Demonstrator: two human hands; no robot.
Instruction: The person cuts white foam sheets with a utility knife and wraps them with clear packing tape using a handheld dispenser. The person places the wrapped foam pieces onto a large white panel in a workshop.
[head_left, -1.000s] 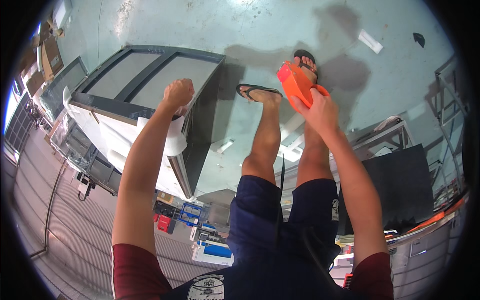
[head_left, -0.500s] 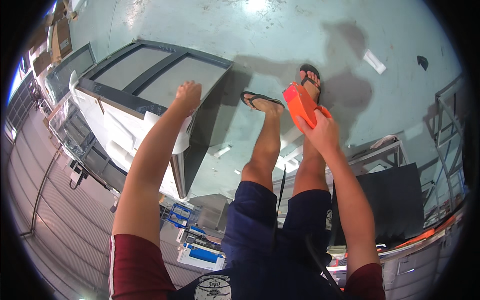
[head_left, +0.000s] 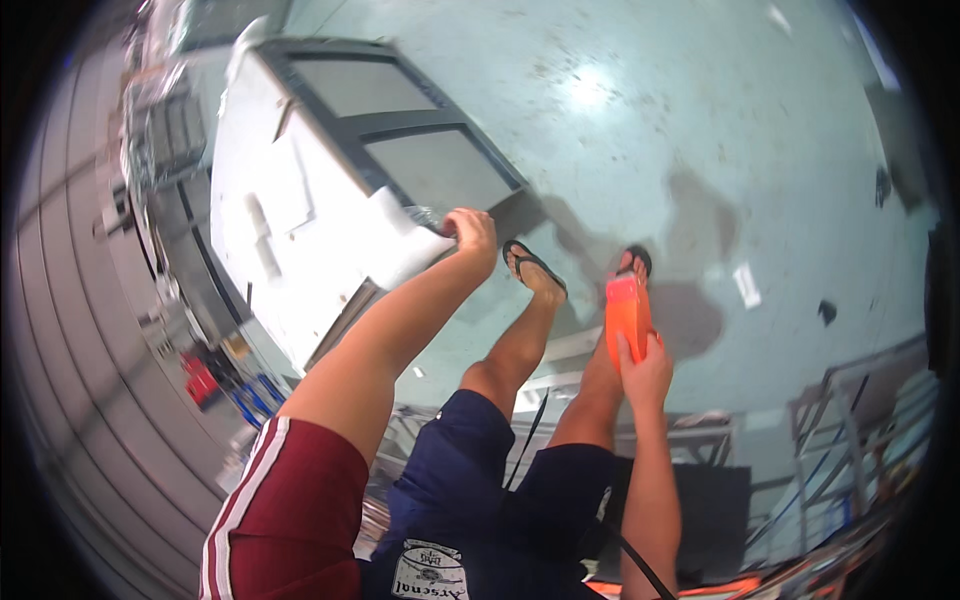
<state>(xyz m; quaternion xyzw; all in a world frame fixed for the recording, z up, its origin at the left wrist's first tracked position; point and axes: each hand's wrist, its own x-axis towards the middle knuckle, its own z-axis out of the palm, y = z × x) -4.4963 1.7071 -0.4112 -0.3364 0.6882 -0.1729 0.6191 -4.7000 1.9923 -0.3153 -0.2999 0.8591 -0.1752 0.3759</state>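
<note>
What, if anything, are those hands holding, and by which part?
The right hand grips the orange tool by its end nearest the body. Whether the left hand holds anything cannot be told.

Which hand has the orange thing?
The right hand grips the orange tool; the left hand doesn't: it's at the near corner of the big white-sided box.
</note>
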